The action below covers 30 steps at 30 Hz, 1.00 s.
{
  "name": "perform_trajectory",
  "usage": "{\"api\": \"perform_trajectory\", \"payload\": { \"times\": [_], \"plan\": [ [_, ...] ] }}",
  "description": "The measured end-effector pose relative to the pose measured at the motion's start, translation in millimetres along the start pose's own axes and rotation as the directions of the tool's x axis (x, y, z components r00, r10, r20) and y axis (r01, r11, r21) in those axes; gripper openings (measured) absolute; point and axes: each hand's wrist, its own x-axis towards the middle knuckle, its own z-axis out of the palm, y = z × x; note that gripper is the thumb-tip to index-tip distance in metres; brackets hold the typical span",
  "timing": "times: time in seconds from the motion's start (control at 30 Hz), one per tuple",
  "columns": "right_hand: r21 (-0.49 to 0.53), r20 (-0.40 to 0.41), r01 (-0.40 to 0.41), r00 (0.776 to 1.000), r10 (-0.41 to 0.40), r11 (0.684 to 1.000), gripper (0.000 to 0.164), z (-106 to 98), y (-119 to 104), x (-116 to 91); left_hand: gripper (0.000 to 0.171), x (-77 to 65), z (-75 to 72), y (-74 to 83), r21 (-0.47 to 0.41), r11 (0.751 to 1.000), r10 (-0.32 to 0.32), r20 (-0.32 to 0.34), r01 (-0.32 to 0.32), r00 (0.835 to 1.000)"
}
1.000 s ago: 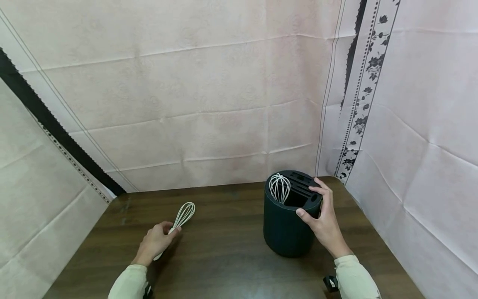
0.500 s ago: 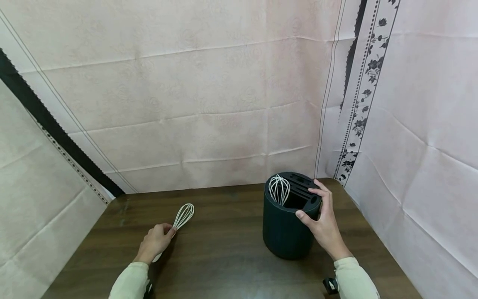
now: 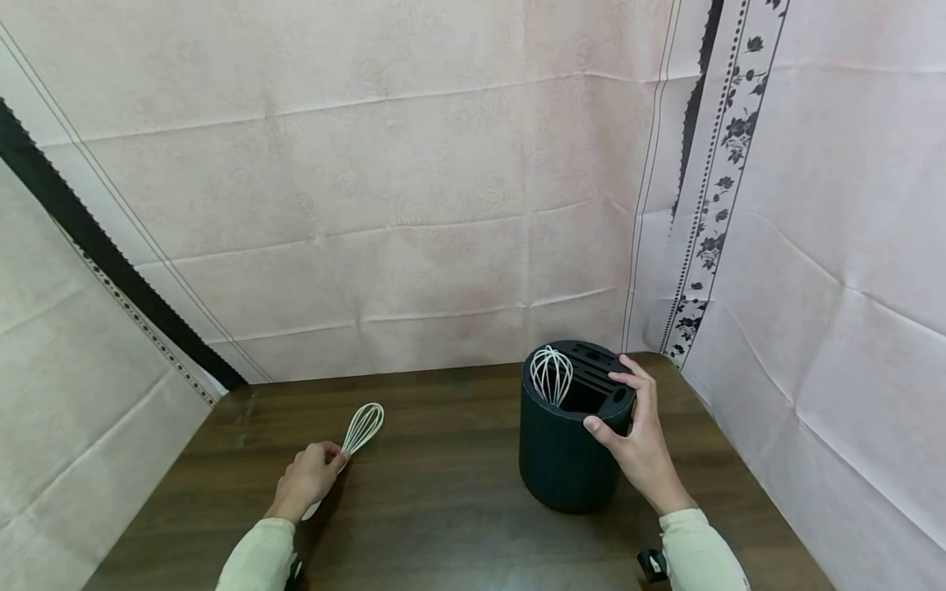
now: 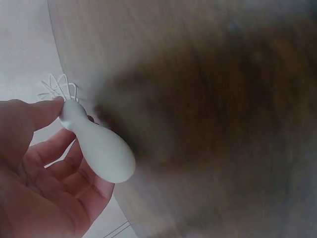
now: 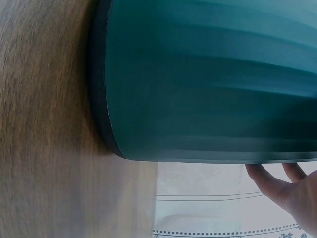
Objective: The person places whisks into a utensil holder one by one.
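On the brown wooden table (image 3: 443,484), as the head view shows, a dark green round holder (image 3: 565,464) stands upright right of centre, near the back edge. In its top are narrow slots and a larger opening, and from that opening a white whisk (image 3: 553,375) rises, wires upward. The person's right hand (image 3: 641,439) grips the holder by its right side, thumb against the wall just below the rim, the other fingers spread along the rim's far right. Well apart from the holder, toward the left, the person's left hand (image 3: 306,476) pinches a second whisk (image 3: 359,432) between thumb and fingers at the neck, its wires pointing away and to the right. Both arms wear pale sleeves (image 3: 702,552), and pale creased cloth (image 3: 414,180) hangs behind the table. In the left wrist view, the thumb presses the neck of the second whisk from one side while curled fingers lie against the other; the smooth, bulbous end of the handle juts out past the fingers. In the right wrist view, the holder's ribbed wall fills much of the frame, its dark base on the table, with fingertips touching its side at lower right.
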Motion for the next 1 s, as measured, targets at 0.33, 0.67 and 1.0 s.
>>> {"api": "perform_trajectory", "payload": {
  "times": [0.33,0.67,1.0],
  "plan": [
    [0.000,-0.001,0.000,1.000,0.000,1.000,0.069,0,0,-1,0.036,-0.6,-0.2,-0.2,0.012,1.000,-0.008,-0.023,0.009,1.000],
    [0.000,-0.009,0.014,1.000,-0.014,1.000,0.070,-1,0,-2,0.036,-4.0,-0.1,4.7,0.015,1.000,-0.007,-0.032,0.008,0.999],
    [0.016,0.002,0.013,1.000,-0.013,1.000,0.069,0,0,-1,0.033,-11.9,-6.5,16.3,0.020,1.000,0.016,-0.051,-0.015,0.999]
  ]
}}
